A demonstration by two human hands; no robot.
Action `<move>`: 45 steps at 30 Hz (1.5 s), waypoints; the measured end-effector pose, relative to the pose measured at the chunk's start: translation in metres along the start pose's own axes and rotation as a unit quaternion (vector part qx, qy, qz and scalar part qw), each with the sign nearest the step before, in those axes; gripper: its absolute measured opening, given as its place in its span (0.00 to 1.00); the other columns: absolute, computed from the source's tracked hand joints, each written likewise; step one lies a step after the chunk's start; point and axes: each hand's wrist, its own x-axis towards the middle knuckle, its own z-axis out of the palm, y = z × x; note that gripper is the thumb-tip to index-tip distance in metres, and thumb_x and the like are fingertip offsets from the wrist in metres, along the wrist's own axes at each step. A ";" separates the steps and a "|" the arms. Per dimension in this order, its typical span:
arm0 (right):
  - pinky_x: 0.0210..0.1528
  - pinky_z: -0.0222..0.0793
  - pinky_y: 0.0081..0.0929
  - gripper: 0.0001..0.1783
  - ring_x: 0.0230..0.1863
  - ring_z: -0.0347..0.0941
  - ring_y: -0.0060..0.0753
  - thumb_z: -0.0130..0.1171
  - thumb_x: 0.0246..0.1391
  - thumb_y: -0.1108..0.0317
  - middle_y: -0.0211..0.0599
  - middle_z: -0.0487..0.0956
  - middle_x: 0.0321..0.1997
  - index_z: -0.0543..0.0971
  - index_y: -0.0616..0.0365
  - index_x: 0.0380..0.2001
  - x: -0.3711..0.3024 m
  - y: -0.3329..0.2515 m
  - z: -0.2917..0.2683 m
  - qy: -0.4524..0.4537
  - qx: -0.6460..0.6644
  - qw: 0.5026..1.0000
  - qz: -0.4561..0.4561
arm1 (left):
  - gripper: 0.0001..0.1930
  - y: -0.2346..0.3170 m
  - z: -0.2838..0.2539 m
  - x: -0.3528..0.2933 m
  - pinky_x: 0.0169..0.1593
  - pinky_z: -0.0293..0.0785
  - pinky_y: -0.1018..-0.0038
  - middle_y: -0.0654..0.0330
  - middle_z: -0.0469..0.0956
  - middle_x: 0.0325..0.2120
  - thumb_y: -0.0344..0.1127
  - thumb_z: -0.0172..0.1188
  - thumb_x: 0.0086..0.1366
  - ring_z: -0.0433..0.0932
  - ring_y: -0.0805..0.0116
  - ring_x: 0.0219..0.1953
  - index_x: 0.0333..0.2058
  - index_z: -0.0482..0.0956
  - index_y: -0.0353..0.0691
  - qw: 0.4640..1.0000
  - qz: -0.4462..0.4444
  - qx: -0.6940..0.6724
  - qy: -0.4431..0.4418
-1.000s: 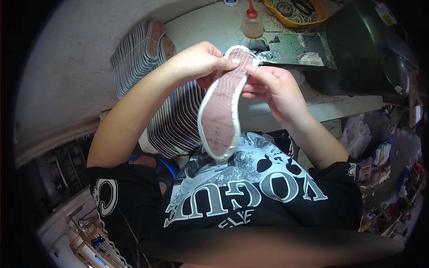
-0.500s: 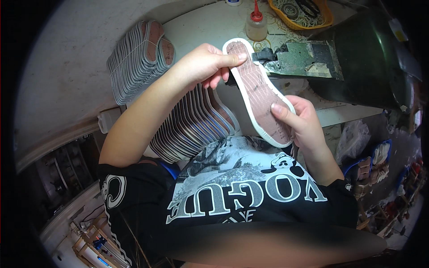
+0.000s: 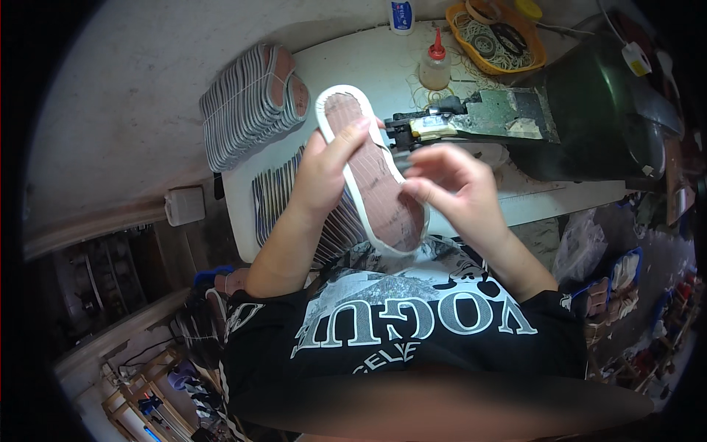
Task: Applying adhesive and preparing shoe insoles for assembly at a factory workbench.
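Observation:
A shoe insole with a pinkish-brown, line-stitched face and a white border is held up, tilted, in front of my chest. My left hand grips it along its left side, thumb pressed on the face and fingers behind. At the insole's right edge is my right hand, its thumb tip at the border and its curled fingers apart from the thumb. Just beyond the hands stands a green sewing machine, its dark head close to the insole's upper right. Below my left hand, a row of stacked insoles is partly hidden.
A tied bundle of insoles rests at the table's far left. A red-tipped squeeze bottle, a white-and-blue bottle and a yellow basket with cords and tape rolls stand at the back. Blue-edged bins are at right.
The insole has moved left and toward me, away from the machine's head. My left hand now wraps its side; my right hand has let go of its lower end and risen to its edge.

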 end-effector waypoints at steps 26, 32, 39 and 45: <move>0.32 0.66 0.15 0.08 0.29 0.70 0.12 0.62 0.54 0.68 0.26 0.77 0.26 0.80 0.64 0.28 0.032 -0.027 -0.028 -0.229 -0.099 0.968 -0.001 | 0.13 -0.019 0.041 -0.039 0.36 0.71 0.80 0.60 0.77 0.29 0.35 0.48 0.69 0.75 0.76 0.32 0.39 0.75 0.31 0.978 0.151 0.140 0.038; 0.28 0.66 0.18 0.08 0.24 0.69 0.14 0.60 0.48 0.70 0.30 0.76 0.21 0.78 0.67 0.25 0.023 -0.001 -0.021 -0.158 0.007 0.982 0.100 | 0.13 -0.034 0.043 -0.041 0.33 0.73 0.73 0.55 0.79 0.26 0.35 0.51 0.67 0.78 0.70 0.29 0.37 0.75 0.28 0.927 0.218 0.294 0.076; 0.28 0.67 0.20 0.05 0.24 0.71 0.22 0.58 0.46 0.73 0.36 0.77 0.23 0.78 0.65 0.26 0.014 0.005 -0.020 -0.055 -0.227 0.965 -0.118 | 0.12 -0.031 0.040 -0.041 0.37 0.74 0.74 0.54 0.80 0.28 0.32 0.50 0.66 0.80 0.69 0.31 0.41 0.76 0.27 0.908 0.254 0.310 0.123; 0.29 0.68 0.24 0.09 0.25 0.73 0.28 0.65 0.47 0.71 0.35 0.76 0.24 0.79 0.63 0.30 0.002 -0.001 -0.013 -0.065 -0.139 0.976 -0.157 | 0.12 -0.022 0.046 -0.041 0.38 0.73 0.75 0.55 0.80 0.29 0.31 0.49 0.67 0.78 0.71 0.32 0.41 0.76 0.27 0.929 0.240 0.249 0.133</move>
